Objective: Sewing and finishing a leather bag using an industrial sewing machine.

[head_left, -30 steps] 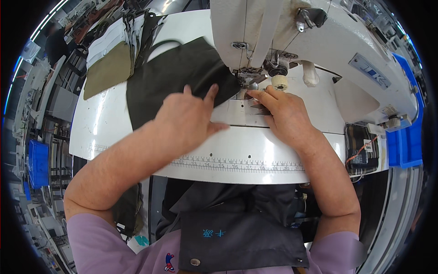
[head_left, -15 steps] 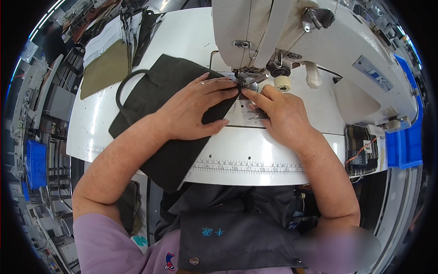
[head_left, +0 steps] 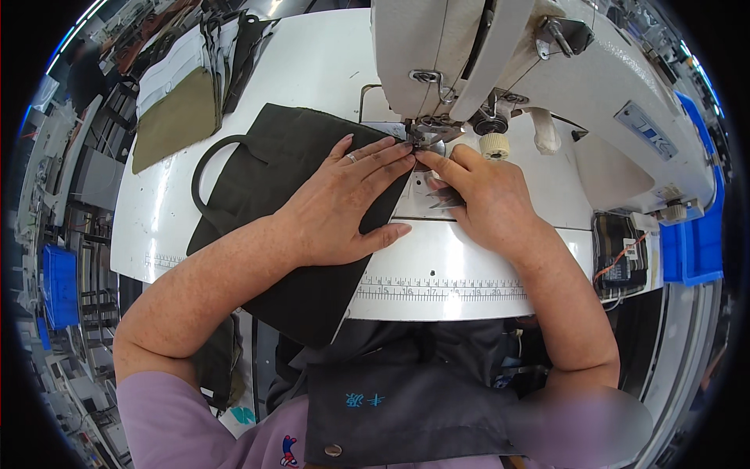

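Observation:
A dark olive-black fabric bag panel [head_left: 312, 301] with a loop handle [head_left: 200, 176] lies slanted on the white table. Its right edge reaches the presser foot [head_left: 422, 137] of a white sewing machine [head_left: 578, 86]. My left hand [head_left: 344, 199] rests flat on the panel, fingers stretched toward the foot and thumb spread. Right of the foot, my right hand [head_left: 488, 195] has its index fingertip at the panel's edge. A pair of thread snips [head_left: 445, 198] is tucked in that hand, blades pointing left. The fingers hide the stitching spot.
A stack of olive, white and dark fabric pieces [head_left: 183, 109] lies at the far left. A printed ruler [head_left: 445, 289] runs along the table's front edge. Dark striped cloth [head_left: 617, 254] sits at the right, beside a blue bin [head_left: 691, 250]. Another blue bin [head_left: 60, 285] stands at the left.
The panel has turned counterclockwise about the presser foot; its near corner swung right and nearer me. My left hand shifted slightly right and nearer with it. My right hand hardly moved.

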`<state>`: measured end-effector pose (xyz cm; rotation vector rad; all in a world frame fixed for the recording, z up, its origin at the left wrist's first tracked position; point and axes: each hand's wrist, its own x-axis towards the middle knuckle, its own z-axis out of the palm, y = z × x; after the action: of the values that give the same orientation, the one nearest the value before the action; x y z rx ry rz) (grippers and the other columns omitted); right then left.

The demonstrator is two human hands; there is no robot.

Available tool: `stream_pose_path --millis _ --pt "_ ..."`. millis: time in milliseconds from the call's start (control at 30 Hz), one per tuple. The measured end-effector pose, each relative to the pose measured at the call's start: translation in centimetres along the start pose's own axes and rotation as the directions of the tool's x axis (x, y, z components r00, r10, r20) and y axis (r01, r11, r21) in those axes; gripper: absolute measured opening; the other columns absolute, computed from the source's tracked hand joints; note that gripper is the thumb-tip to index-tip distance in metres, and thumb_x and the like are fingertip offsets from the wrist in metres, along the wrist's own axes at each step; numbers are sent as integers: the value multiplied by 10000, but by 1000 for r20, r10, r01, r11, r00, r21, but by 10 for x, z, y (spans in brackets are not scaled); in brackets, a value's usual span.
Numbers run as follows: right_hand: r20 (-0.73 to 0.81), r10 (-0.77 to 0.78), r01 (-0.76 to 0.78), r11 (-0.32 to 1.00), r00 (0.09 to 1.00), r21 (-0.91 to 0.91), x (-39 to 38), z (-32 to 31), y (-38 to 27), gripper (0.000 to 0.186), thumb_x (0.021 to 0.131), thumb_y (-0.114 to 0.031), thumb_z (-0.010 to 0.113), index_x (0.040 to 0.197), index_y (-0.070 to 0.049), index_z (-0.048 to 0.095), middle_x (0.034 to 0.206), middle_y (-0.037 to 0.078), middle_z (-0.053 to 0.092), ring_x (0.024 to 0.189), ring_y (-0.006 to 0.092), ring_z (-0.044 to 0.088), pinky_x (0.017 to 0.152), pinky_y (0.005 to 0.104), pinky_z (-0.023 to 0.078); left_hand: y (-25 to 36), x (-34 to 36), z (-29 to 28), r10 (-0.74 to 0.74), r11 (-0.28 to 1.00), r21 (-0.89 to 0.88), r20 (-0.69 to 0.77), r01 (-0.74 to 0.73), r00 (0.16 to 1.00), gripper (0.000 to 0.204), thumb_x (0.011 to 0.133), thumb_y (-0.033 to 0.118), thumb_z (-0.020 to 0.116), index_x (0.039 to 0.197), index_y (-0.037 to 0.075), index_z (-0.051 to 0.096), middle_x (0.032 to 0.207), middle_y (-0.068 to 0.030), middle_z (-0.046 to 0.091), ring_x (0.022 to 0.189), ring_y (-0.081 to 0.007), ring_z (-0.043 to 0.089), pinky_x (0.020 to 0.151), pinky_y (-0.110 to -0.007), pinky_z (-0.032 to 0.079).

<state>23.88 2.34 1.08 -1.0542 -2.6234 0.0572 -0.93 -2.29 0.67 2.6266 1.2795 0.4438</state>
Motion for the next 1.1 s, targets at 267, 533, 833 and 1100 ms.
stream_pose_path --millis 267,533,833,1100 --pt "-24 -7 7 1000 1000 8 0 2 1 567 783 -140 768 1335 -181 645 960 71 648 812 299 691 684 430 546 12 0 5 -41 998 56 -39 43 998 767 945 427 670 1538 21 403 1602 -169 403 1524 -347 331 1235 -614 197" --pt "-43 -5 5 1000 999 -8 -1 2 2 543 779 -213 809 1306 -201 677 949 83 672 790 287 707 668 423 553 7 4 6 -31 996 82 -73 37 997 750 967 493 620 1487 -19 446 1556 -194 445 1501 -356 366 1219 -612 236" --pt "-61 5 -4 1000 998 11 -1 0 3 455 821 -209 779 1269 -183 703 942 81 677 773 291 705 667 421 556 7 5 7 -60 993 101 -58 66 997 796 972 524 609 1514 -24 412 1582 -205 415 1519 -348 340 1220 -639 209" --pt "-82 -23 25 999 996 33 -2 2 5 483 794 -164 786 1268 -184 695 937 69 652 780 283 700 657 419 547 23 5 5 -167 985 51 59 164 984 686 1054 372 485 1598 9 282 1657 -218 286 1572 -374 200 1238 -638 116"
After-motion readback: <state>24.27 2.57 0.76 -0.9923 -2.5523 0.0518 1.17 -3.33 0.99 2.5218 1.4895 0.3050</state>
